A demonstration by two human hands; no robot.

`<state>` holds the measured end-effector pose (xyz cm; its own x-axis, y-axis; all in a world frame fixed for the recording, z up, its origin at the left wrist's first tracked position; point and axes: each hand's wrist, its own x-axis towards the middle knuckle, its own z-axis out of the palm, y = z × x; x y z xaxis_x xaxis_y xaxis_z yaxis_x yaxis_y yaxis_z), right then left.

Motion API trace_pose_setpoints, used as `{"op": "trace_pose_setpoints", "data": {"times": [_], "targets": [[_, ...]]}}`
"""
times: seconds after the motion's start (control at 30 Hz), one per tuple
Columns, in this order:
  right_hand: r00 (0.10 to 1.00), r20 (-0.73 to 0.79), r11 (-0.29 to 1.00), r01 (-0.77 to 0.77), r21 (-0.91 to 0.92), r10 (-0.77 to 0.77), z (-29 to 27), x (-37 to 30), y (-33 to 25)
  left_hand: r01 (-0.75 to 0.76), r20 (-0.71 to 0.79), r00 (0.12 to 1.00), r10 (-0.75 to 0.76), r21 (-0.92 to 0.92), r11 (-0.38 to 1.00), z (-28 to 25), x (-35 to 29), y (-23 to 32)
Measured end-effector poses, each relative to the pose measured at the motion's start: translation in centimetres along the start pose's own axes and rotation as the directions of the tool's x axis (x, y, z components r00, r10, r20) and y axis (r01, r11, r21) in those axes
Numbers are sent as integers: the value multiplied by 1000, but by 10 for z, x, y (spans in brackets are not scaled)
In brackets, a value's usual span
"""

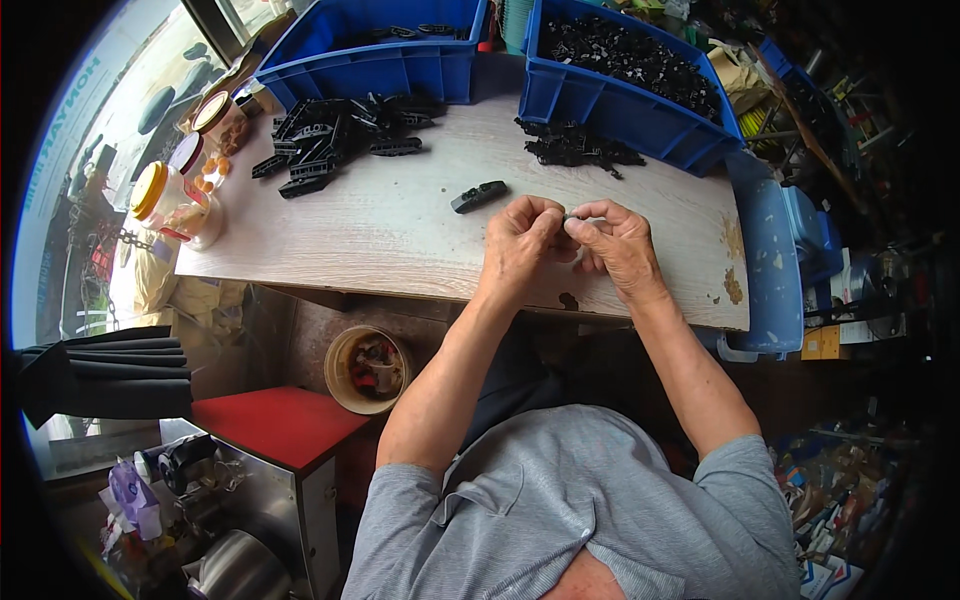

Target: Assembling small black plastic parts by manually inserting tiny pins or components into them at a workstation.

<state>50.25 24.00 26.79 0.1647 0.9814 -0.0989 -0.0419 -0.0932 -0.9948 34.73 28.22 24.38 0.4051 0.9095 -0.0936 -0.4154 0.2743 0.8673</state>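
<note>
Near the table's front edge, my left hand (pixel 522 240) and my right hand (pixel 617 243) meet with fingertips pinched together. Something small and dark seems to sit between them, mostly hidden by the fingers. Just beyond my left hand lies a single black plastic part (pixel 480 196), long and narrow. To the far left is a heap of similar black plastic parts (pixel 325 140). Smaller black pieces (pixel 580 148) are piled beyond my hands, in front of the right blue bin (pixel 620 108).
A second blue bin (pixel 370 75) with black parts stands at the back left. Lidded jars (pixel 180 205) line the table's left side. Below the table are a round bucket (pixel 368 370) and a red-topped cabinet (pixel 280 425). A blue plastic tub (pixel 768 260) adjoins the right edge.
</note>
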Motion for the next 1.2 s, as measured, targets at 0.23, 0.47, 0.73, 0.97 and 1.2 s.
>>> {"op": "trace_pose_setpoints", "data": {"times": [0.23, 0.47, 0.73, 0.97, 1.2], "targets": [[1000, 11, 994, 23, 108, -24, -8, 5, 3, -122, 34, 757, 652, 988, 91, -33, 11, 15], [1000, -22, 991, 5, 135, -2, -13, 8, 1, -81, 95, 833, 546, 995, -50, -28, 1, 21], [999, -42, 988, -26, 151, 33, -17, 6, -7, -175, 178, 788, 590, 982, -63, -24, -6, 19], [1000, 17, 964, 0, 266, -4, -23, 4, -3, -277, 50, 880, 473, 861, 425, -5, -16, 17], [998, 39, 965, 32, 261, -44, -25, 4, 0, -124, 7, 992, 124, 110, 986, 25, -20, 2]]}}
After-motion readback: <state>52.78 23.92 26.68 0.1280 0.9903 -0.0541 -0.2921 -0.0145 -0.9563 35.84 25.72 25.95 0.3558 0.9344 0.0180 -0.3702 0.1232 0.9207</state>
